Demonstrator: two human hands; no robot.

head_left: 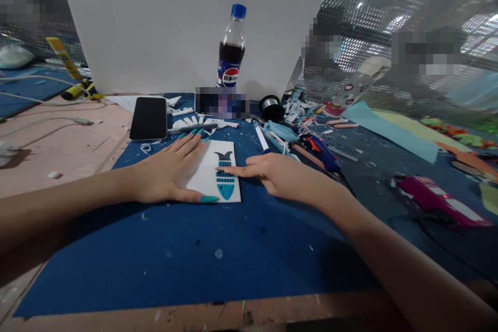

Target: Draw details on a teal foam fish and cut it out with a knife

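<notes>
A white rectangular sheet (200,168) lies on the blue mat, with a fish figure (225,191) along its right side. The fish has a blue head, a striped blue and black middle and a dark tail. My left hand (167,171) lies flat across the left part of the sheet, fingers spread, with long teal nails. From the right, my right hand (278,174) reaches over the sheet's edge. Its index finger is stretched out and touches the striped middle of the fish, while the other fingers curl under. I see nothing held in either hand.
Behind the sheet are a black-screened phone (149,118), a cola bottle (232,52), a wire spool (271,108) and white scraps. A marker (261,136) and a blue glue gun (322,153) lie right. A magenta tool (439,199) sits farther right on the blue mat (187,259).
</notes>
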